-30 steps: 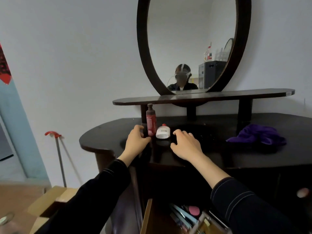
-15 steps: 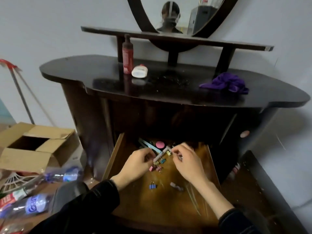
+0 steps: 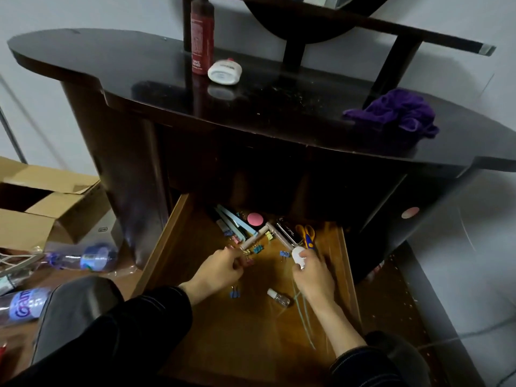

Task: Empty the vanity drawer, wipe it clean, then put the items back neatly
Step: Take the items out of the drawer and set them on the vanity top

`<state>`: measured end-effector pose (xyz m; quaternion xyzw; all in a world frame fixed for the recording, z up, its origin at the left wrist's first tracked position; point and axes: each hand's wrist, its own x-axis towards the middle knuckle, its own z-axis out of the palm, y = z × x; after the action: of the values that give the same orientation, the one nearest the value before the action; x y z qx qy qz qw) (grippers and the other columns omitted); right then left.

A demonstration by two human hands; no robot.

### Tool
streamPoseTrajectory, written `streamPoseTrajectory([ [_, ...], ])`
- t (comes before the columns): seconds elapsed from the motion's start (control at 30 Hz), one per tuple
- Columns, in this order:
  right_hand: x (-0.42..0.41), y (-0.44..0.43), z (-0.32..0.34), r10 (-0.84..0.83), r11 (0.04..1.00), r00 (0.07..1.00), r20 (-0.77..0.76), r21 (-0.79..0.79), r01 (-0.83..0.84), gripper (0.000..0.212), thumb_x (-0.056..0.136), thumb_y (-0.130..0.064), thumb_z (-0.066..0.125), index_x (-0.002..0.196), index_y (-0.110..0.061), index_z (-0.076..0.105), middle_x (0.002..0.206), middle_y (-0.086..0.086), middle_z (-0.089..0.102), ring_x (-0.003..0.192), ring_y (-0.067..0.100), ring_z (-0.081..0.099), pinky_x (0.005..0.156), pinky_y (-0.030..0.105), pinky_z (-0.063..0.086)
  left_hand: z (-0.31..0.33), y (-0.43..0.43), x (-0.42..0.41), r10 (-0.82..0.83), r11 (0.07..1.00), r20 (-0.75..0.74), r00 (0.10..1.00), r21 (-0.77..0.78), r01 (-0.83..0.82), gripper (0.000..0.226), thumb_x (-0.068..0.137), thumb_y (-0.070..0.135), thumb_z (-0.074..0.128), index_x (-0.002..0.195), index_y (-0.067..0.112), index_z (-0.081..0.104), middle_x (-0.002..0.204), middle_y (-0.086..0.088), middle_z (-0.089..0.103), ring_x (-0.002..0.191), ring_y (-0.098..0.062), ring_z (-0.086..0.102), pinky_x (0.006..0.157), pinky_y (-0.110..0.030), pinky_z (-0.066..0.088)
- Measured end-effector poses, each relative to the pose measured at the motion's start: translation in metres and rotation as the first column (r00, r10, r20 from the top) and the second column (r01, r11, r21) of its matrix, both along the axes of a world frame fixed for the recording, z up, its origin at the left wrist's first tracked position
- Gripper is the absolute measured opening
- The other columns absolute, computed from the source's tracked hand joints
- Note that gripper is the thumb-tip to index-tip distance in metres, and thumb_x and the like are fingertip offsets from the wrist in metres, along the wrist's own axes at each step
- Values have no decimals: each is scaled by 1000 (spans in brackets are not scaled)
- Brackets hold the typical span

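The wooden drawer (image 3: 173,247) stands pulled open under the dark vanity top (image 3: 111,68). At its back lie pens, a pink compact (image 3: 255,218), a dark case (image 3: 289,233), orange-and-blue scissors (image 3: 307,236) and several small binder clips. A tiny clear bottle (image 3: 279,297) lies on the drawer floor between my hands. My left hand (image 3: 220,270) is inside the drawer, fingers curled and pinching small clips. My right hand (image 3: 311,272) grips a small white object (image 3: 298,255). On the vanity top stand a red bottle (image 3: 201,37) and a white bottle (image 3: 224,72) lying down, with a purple cloth (image 3: 396,113) to the right.
An open cardboard box (image 3: 42,208) and plastic water bottles (image 3: 83,256) lie on the floor to the left. A shelf (image 3: 418,34) and mirror base rise behind the vanity top. A thin green cord (image 3: 303,311) trails from my right hand across the drawer floor.
A second ago both hands were on the vanity top beside the red and white bottles. They dropped into the drawer; now the right grips a white object and the left pinches clips.
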<state>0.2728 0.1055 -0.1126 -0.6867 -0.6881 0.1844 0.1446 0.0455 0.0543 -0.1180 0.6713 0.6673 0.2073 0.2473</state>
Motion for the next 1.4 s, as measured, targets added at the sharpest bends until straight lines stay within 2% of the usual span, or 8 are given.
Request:
streamPoseTrajectory([
  [0.17, -2, 4, -3, -13, 1000, 953, 304, -9, 16, 50, 99, -35, 59, 141, -15, 40, 133, 8, 48, 101, 24, 66, 64, 30, 49, -1, -1, 3, -48, 999, -56, 997, 3, 48, 14, 94, 14, 55, 103, 18, 65, 99, 3, 67, 82, -10, 64, 67, -29, 57],
  [0.6, -6, 12, -14, 17, 1000, 875, 485, -3, -17, 53, 95, -40, 62, 136, -14, 41, 118, 6, 60, 93, 21, 69, 61, 28, 45, 3, -5, 3, -97, 995, -107, 990, -30, 94, 15, 92, 15, 54, 98, 17, 67, 96, 0, 68, 83, -15, 65, 71, -35, 57],
  [0.8, -6, 13, -8, -65, 998, 960, 272, 27, 60, 34, 94, -47, 58, 110, -18, 53, 89, -2, 68, 75, 18, 65, 57, 27, 44, 1, -4, 3, -96, 995, -39, 995, -25, 95, 15, 94, 14, 55, 98, 17, 68, 96, 1, 69, 84, -12, 65, 73, -33, 57],
  [0.9, -6, 10, -8, -30, 997, 972, -232, -71, 14, 16, 94, -33, 62, 100, -19, 58, 79, -3, 65, 63, 10, 59, 48, 29, 40, 2, -1, 6, -35, 997, 157, 987, -63, 45, 14, 98, 16, 56, 102, 12, 68, 94, -3, 71, 78, -13, 69, 71, -31, 59],
  [0.97, -12, 6, -2, -49, 968, 805, -591, -225, -106, 12, 91, -22, 62, 103, -19, 65, 83, 3, 70, 66, 9, 61, 48, 26, 43, 6, -1, 10, 60, 987, 390, 919, -160, 3, 16, 100, 21, 57, 106, 9, 65, 89, -8, 71, 67, -17, 70, 60, -30, 60],
  [1.07, -21, -2, 6, -15, 916, 659, -752, -274, -292, 23, 89, -27, 68, 111, -26, 69, 89, 0, 77, 69, 10, 64, 49, 19, 42, 12, -2, 12, 230, 943, 652, 722, -333, 1, 31, 97, 38, 62, 111, 12, 66, 95, -11, 74, 75, -26, 73, 63, -34, 60],
  [1.27, -25, -7, 6, 83, 824, 603, -794, -286, -490, 26, 94, -29, 71, 119, -26, 66, 102, 1, 77, 79, 19, 73, 56, 24, 54, 14, 0, 9, 353, 923, 821, 448, -384, -22, 37, 93, 34, 68, 119, 8, 64, 110, -13, 72, 100, -29, 71, 85, -47, 60],
  [1.4, -18, -3, 7, 98, 911, 691, -717, -214, -351, 12, 100, -25, 62, 107, -21, 70, 89, 2, 77, 70, 15, 67, 55, 19, 50, 25, 8, -1, 490, 857, 872, 6, -480, -189, 27, 99, 25, 55, 122, 12, 49, 105, -18, 69, 88, -33, 70, 71, -46, 58],
])
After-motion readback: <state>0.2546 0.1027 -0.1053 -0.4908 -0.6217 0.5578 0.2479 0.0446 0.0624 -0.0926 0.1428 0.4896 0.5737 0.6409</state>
